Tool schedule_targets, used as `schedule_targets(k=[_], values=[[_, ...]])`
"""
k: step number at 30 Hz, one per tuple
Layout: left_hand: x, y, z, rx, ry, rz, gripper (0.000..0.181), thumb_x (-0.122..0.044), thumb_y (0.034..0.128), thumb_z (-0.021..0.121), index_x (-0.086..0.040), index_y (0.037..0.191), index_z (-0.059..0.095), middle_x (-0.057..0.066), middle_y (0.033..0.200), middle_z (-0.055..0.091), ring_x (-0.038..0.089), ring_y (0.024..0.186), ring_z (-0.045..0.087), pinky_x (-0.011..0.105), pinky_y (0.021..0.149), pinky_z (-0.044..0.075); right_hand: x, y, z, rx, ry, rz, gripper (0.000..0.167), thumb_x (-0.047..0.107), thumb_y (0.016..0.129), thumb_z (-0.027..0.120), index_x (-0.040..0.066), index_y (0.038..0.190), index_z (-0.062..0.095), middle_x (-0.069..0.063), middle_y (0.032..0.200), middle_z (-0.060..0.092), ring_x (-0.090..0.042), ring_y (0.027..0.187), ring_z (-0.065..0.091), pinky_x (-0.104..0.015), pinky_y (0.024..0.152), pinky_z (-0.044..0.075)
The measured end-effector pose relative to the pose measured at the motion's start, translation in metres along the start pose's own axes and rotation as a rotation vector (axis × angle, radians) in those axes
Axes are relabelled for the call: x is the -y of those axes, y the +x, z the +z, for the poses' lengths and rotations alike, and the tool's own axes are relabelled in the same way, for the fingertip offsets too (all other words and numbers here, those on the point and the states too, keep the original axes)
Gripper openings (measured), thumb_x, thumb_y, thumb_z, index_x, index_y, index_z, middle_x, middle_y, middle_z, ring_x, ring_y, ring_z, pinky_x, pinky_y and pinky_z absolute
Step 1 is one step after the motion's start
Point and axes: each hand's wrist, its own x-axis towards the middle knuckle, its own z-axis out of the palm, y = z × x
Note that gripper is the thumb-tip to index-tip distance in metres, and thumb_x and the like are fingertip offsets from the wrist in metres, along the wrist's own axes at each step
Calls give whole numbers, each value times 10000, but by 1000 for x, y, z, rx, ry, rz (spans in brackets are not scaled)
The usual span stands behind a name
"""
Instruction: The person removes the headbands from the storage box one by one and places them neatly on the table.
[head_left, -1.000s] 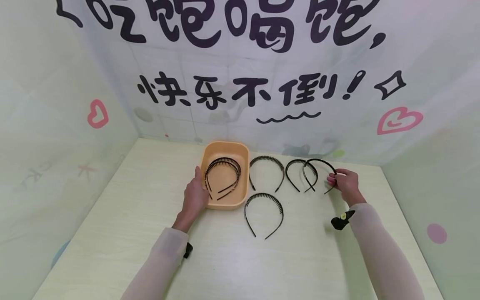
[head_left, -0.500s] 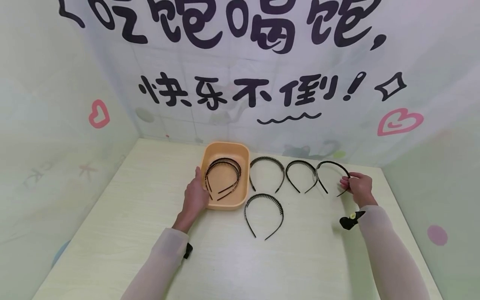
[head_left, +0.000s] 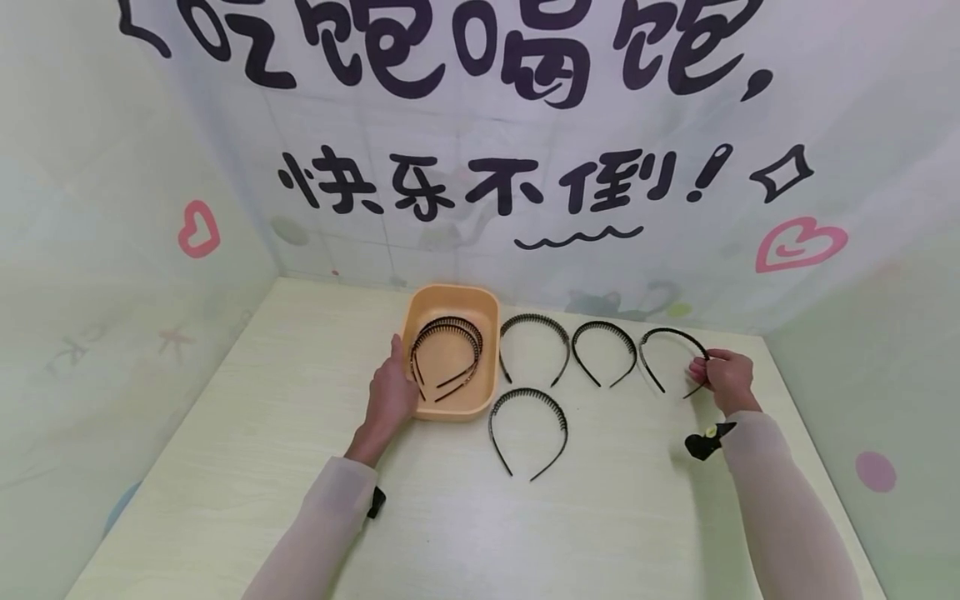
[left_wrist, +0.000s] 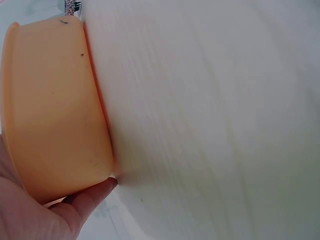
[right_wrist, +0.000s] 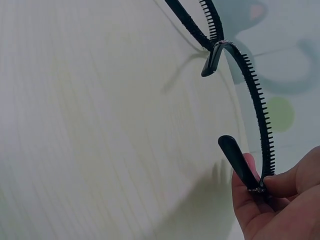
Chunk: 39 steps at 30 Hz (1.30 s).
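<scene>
An orange tray (head_left: pixel 450 412) with two dark toothed headbands (head_left: pixel 447 323) lying in it stands on the table. The left hand (head_left: pixel 393 390) grips its left side; in the left wrist view the hand (left_wrist: pixel 45 215) has thumb and fingers round the tray's wall (left_wrist: pixel 60 110). At the right end of a row of headbands, the right hand (head_left: pixel 729 379) holds a dark headband (head_left: pixel 670 332) by its right arm. The right wrist view shows the hand (right_wrist: pixel 280 200) pinching this toothed headband (right_wrist: pixel 257 100) near one end.
Two headbands (head_left: pixel 534 317) (head_left: pixel 604 325) lie in the row between the tray and the held one. Another headband (head_left: pixel 528 392) lies in front of them. A printed cloth wall (head_left: pixel 465 258) rises behind the table (head_left: pixel 585 533), with walls at both sides.
The right hand has moved to the right with its headband, which overlapped the neighbouring one in the head view and now stands apart from it. The left hand and tray have stayed in place.
</scene>
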Motion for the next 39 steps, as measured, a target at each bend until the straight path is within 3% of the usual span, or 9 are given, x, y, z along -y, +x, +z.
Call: schedule_targets(k=[16,21,27,35,39], values=[[0,0,1,-12,10,15,779,87,843,492,66,1550,167,355,1121,633,323,751,621,459,646,515,-8,10,-3,-36,2,17,395,-110,927,376,-70,1313,451,40,602,639,-70,554,650,-241,576,563],[0,1,1,-7,4,11,787,86,841,496,64,1553,160,351,1123,634,301,727,604,438,625,507,-7,8,-2,-35,-54,-8,451,-53,957,364,-91,1405,393,70,632,615,-45,578,633,-220,592,552],[0,2,1,3,-3,-2,812,91,835,504,50,1561,143,350,1168,621,292,720,591,416,623,500,-5,7,-1,-67,-146,-15,399,99,1005,400,-66,1364,451,79,666,581,-47,628,585,-206,625,524],[0,1,1,7,-11,-6,811,89,843,498,43,1565,132,348,1238,597,309,768,606,419,644,506,-2,5,2,-88,-227,-17,470,146,986,442,-44,1417,454,74,771,566,-55,683,553,-214,642,492],[1,1,1,6,-11,-2,806,90,845,494,49,1563,129,350,1257,587,311,786,610,424,654,510,-3,3,3,-93,-240,-23,402,126,963,449,-29,1326,521,65,774,562,-68,667,538,-244,630,466]])
